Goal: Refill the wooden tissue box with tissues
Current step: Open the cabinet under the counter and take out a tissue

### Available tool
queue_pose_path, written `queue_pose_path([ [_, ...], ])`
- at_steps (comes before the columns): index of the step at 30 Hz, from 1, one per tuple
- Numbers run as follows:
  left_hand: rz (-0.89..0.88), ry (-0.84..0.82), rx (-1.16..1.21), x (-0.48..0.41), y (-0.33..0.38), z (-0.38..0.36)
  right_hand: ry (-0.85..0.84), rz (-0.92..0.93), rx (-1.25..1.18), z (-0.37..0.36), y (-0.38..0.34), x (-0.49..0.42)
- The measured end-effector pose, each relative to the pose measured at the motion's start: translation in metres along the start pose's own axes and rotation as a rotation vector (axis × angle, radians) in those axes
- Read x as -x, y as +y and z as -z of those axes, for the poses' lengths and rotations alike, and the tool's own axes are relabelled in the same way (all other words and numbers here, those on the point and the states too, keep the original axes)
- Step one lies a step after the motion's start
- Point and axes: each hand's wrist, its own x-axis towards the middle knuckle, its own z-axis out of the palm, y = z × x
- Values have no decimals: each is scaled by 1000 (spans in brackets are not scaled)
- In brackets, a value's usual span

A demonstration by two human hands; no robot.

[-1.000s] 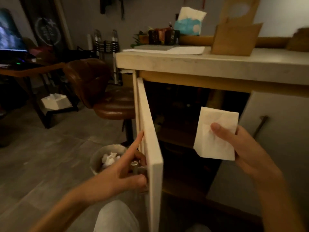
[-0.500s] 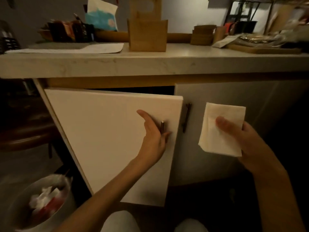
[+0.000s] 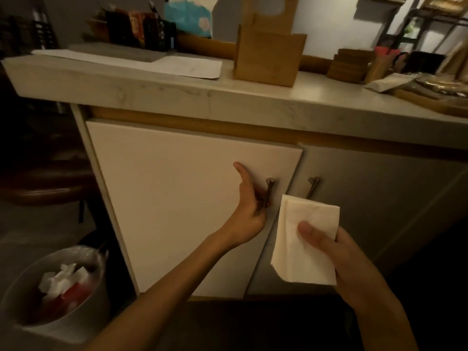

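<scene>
Head camera looks down at a cabinet under a pale countertop (image 3: 177, 93). At 6 o'clock, the left hand (image 3: 249, 209) has its fingers curled around the metal handle (image 3: 268, 192) of the left cabinet door (image 3: 177, 193), thumb raised. At 4 o'clock, the right hand (image 3: 336, 259) pinches a folded stack of white tissues (image 3: 301, 239), thumb on top. The wooden tissue box (image 3: 268, 57) stands on the countertop at 12 o'clock, lid up. A waste bin (image 3: 83, 307) with crumpled paper sits at 8 o'clock.
</scene>
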Motion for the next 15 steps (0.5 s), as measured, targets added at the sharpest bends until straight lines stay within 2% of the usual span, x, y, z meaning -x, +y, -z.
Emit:
queue_pose_path([
  [3,111,-50,29,3,18,5,-3,-112,-14,-14,-22,-1],
  [5,215,-100,-32,8,34,17,0,-175,-24,-19,-44,4],
  [10,515,-150,-433,19,80,78,-45,-328,-48,-26,-117,28],
  [13,690,-159,-591,25,126,116,-86,-414,-64,-37,-168,46],
  [15,790,-108,-459,33,172,140,-105,-446,-117,-50,-207,59],
])
